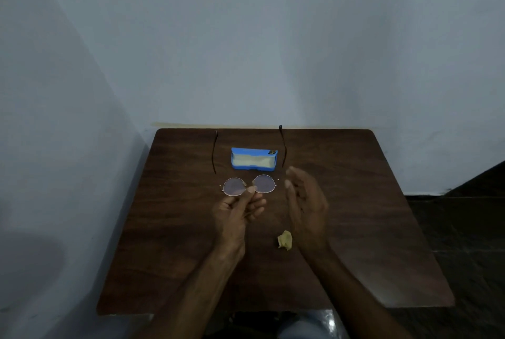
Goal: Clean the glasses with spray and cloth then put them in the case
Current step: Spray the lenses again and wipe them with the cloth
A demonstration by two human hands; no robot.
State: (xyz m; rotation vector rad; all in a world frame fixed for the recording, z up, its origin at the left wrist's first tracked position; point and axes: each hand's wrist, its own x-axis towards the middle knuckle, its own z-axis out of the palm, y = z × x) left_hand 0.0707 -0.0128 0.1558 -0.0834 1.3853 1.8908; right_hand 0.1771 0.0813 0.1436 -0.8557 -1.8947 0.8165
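Note:
My left hand pinches the bridge of round, thin-framed glasses and holds them up above the table, temples unfolded and pointing away from me. My right hand hovers just right of the glasses, fingers apart and empty. A blue case lies open behind the glasses, its pale lining showing. A crumpled yellow cloth rests on the table near my right wrist. No spray bottle is visible.
The dark wooden table stands against a pale wall, with its front edge close to my body. Dark floor lies to the right of the table.

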